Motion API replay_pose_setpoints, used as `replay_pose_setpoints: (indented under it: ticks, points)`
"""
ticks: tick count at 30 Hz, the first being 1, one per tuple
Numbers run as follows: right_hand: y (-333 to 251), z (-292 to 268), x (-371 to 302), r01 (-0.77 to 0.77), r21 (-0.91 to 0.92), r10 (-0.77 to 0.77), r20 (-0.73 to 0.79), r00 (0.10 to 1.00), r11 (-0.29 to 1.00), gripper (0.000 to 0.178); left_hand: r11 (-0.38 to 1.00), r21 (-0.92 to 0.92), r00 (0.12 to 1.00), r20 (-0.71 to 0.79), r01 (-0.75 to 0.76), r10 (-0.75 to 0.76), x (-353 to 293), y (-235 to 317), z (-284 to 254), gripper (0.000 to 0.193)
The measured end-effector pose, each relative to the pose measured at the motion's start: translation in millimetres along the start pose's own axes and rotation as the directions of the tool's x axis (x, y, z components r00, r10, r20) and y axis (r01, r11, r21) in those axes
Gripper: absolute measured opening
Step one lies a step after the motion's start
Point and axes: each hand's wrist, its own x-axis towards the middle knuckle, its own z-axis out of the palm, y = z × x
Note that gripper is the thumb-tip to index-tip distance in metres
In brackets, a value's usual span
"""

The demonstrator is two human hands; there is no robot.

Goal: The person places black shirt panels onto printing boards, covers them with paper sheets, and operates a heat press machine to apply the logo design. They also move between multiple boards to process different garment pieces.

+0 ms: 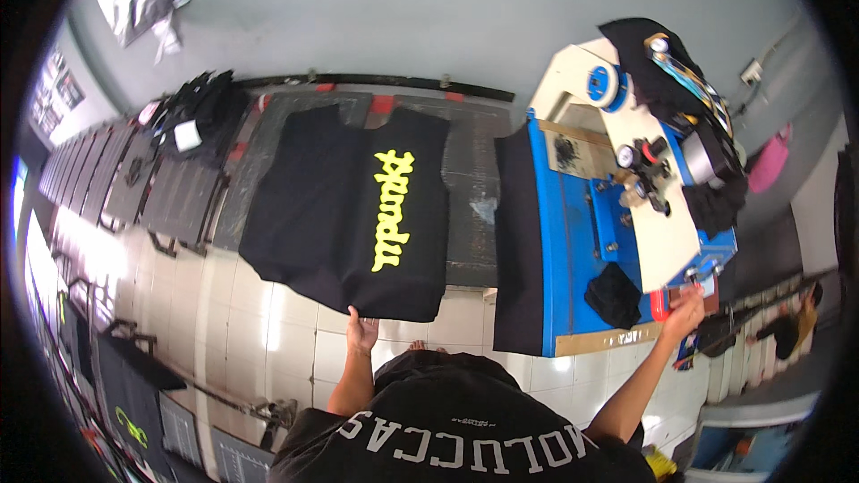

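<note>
The black shirt (344, 215) is matt cloth, its yellow print (394, 210) smooth and bright. The floor tiles (242, 322) near its lower edge are glossy and throw back light. The blue table (573, 250) looks like painted metal with a slight sheen; the pale board (658, 233) along its right edge looks like smooth, matt wood.

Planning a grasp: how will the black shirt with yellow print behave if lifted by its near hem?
Probably floppy: the black shirt lies flat, and its hem curves at the left hand. Likely light for its size, being thin cloth. It would probably sag and fold rather than slide rigidly.
</note>
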Motion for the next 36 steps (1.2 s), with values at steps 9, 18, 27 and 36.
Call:
replay_pose_setpoints:
  ticks: [9, 18, 27, 36]
  points:
    - [-5, 9, -9, 0.1, 0.047, -0.094, -0.114, 0.989, 0.994, 0.056, 0.847, 0.304, 0.846, 0.18, 0.437, -0.501, -13, -43, 43, 0.049]
    - [24, -8, -3, -0.028, 0.049, 0.036, -0.162, 0.986, 0.998, 0.053, 0.991, 0.101, 0.996, 0.003, 0.085, -0.086, 43, 38, -3, 0.024]
    - [7, -4, 1, 0.008, -0.018, -0.01, -0.106, 0.994, 1.0, 0.049, 0.865, -0.229, 0.895, -0.103, -0.447, 0.435, 39, 189, -17, 0.029]
    - [-2, -7, -7, -0.037, -0.017, 0.034, -0.133, 0.99, 0.999, 0.054, 0.903, 0.056, 0.74, -0.553, -0.425, 0.383, 48, 200, -69, 0.04]
